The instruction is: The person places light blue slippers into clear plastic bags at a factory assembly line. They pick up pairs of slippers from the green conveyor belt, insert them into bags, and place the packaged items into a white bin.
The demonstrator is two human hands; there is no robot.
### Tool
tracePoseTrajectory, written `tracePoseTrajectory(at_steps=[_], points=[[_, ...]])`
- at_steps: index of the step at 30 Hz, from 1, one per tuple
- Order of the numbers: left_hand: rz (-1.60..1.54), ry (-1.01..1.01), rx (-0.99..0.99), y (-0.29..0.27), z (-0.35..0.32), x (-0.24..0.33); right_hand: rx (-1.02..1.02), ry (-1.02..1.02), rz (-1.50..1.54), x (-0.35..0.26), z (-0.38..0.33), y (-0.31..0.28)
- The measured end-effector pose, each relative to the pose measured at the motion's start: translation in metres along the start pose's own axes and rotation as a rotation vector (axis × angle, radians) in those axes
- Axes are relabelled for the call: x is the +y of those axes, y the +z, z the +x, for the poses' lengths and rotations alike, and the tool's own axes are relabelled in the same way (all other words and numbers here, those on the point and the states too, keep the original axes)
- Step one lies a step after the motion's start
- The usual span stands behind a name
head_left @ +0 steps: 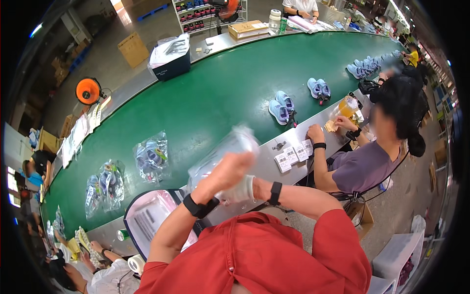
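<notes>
A clear plastic bag point(215, 159), smeared by motion, is raised over the near edge of the green conveyor belt. My left hand point(229, 171) is closed on it, a black band round the wrist. Just below, my right hand point(239, 190) seems to wear a white glove; its fingers are hidden behind my left hand and wrist. Whether anything is inside the bag is too blurred to tell. An open dark-rimmed container point(128, 215) with flat clear bags point(154, 220) stands beside my left forearm.
Bagged shoes point(152, 156) lie on the green belt point(205, 98) at left. Light-blue shoe pairs point(281, 108) stand at right. White label stacks point(284, 161) rest on the metal ledge. A seated co-worker point(364, 159) is close on my right; a dark blue bin point(171, 63) stands across the belt.
</notes>
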State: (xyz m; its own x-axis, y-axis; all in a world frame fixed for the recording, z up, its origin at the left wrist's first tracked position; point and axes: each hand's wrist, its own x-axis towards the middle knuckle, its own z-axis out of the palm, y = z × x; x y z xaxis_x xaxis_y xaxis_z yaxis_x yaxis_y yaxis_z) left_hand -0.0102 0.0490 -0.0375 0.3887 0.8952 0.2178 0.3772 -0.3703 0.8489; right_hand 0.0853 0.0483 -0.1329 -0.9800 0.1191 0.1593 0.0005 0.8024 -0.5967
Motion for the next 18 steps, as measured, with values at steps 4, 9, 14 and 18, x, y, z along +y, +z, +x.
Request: tracePoseTrajectory(at_steps=[4, 9, 14, 18], points=[[0.025, -0.122, -0.098, -0.021, -0.030, 0.039, 0.157, 0.466, -0.078, 0.019, 0.005, -0.001], [0.132, -0.204, 0.318, -0.021, -0.070, -0.011, 0.689, 0.632, 0.414, 0.061, 0.010, 0.021], [0.018, -0.156, 0.097, 0.027, -0.059, 0.003, 0.417, 0.642, 0.247, 0.053, 0.008, 0.016], [0.120, -0.292, 0.452, -0.037, -0.047, 0.005, 0.387, 0.525, 0.174, 0.088, 0.074, 0.009]])
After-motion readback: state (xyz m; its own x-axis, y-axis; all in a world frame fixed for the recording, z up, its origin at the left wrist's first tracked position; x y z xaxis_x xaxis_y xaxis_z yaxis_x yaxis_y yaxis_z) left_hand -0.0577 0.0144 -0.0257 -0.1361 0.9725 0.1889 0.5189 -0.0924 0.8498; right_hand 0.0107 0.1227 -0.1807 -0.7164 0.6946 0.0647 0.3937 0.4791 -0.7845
